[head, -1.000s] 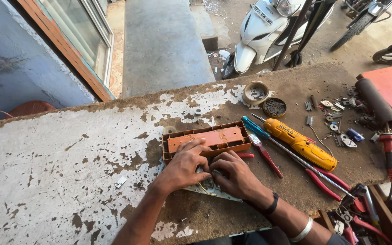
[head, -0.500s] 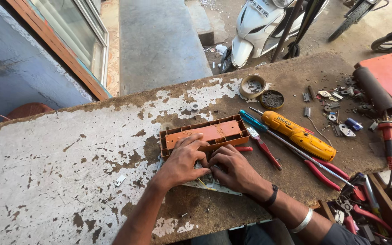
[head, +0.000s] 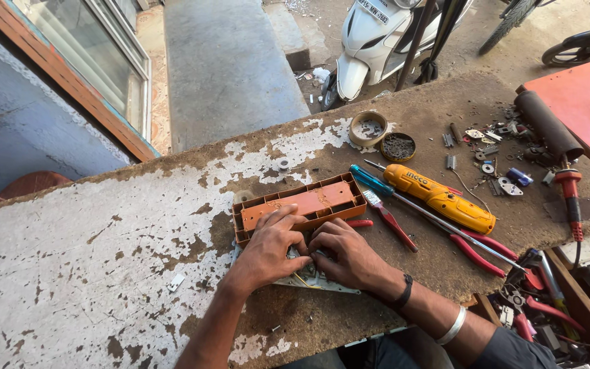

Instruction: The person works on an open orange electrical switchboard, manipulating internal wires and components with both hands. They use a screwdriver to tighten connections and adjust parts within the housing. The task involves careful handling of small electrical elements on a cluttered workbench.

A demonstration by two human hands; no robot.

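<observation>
Both hands work close together near the front edge of the bench, on a pale flat panel with thin wires that lies partly hidden under them. The left hand presses down on the panel with bent fingers, and its fingertips also reach the near wall of the orange plastic housing. The right hand pinches something small at the panel between the fingertips; what exactly it grips I cannot tell, because the fingers cover it.

The orange housing lies just behind the hands, open side up. Its long axis runs left to right along the bench, with the right end turned a little toward the far edge. The panel under the hands seems to lie nearly parallel to it.

To do this well, I judge that the left hand should keep the panel flat and steady while the right hand works with small, careful moves, so the thin wires are not pulled or bent.

To the right, a yellow electric screwdriver, a blue-handled screwdriver and red-handled pliers lie within reach. Two round tins of small parts stand near the far edge.
</observation>
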